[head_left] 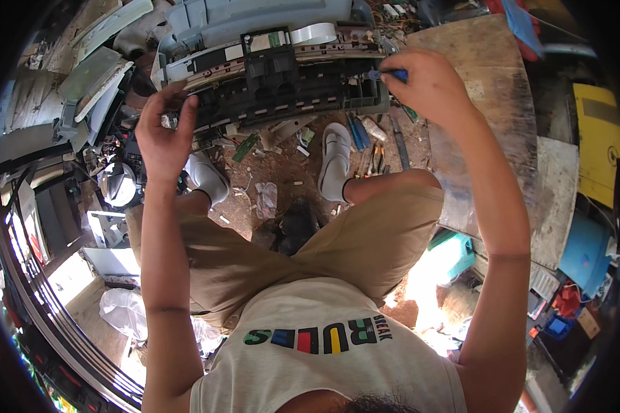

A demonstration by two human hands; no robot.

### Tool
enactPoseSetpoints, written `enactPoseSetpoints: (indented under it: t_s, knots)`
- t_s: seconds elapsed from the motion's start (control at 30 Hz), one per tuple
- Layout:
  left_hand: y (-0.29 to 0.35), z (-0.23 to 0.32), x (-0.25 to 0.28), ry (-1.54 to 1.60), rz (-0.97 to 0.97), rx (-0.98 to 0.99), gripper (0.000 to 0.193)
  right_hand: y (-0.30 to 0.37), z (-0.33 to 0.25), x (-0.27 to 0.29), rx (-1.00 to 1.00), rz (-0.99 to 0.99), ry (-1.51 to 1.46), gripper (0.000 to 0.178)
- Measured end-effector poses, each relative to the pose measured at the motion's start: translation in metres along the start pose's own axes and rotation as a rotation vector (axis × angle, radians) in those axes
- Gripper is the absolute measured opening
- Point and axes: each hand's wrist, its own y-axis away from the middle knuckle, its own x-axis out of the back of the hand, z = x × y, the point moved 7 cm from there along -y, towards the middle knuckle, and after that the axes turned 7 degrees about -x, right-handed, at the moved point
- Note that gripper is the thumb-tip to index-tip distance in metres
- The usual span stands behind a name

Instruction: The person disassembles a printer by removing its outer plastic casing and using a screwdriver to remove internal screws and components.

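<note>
A partly stripped printer (303,93) lies across the ground in front of me, its dark rail and rollers exposed. On the rail sits a black carriage block (269,69) with a small green circuit board on top. My left hand (165,131) grips the printer's left end, thumb and fingers bent around its edge. At the opposite end, my right hand (427,82) is closed around a blue-handled screwdriver (396,74). The tool points left toward the printer's right end; its tip is too small to make out. A white curved strip (313,34) rests on top of the printer.
Several hand tools (379,151) lie on the dirt between my right foot and a worn wooden board (486,89). Loose grey panels (93,76) are heaped at the left. A yellow panel (594,141) and a blue container (585,255) stand at the far right.
</note>
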Motion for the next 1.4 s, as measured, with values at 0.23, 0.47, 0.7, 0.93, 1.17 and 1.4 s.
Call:
enactPoseSetpoints:
  t_s: [0.23,0.47,0.7,0.93,1.17,1.4]
  knots:
    - [0.002,-0.004,0.009,-0.013,0.024,0.011,0.025,-0.01,-0.018,-0.02,0.086,0.009,0.098,0.023]
    - [0.0,0.005,0.004,-0.081,0.011,-0.071,0.024,-0.014,-0.021,-0.024,0.19,0.017,0.12,0.023]
    - [0.001,0.021,-0.011,-0.006,-0.028,-0.128,0.024,0.001,-0.019,0.028,0.126,0.071,-0.011,0.022]
    - [0.054,0.064,-0.084,0.745,-0.307,0.276,0.032,0.056,-0.042,0.03,0.014,-0.068,-0.516,0.021]
    - [0.095,0.064,-0.11,0.94,-0.532,0.484,0.022,0.089,-0.033,0.001,0.01,-0.161,-0.689,0.017]
    - [0.096,0.06,-0.118,0.977,-0.514,0.564,0.022,0.089,-0.035,-0.005,0.029,-0.202,-0.693,0.019]
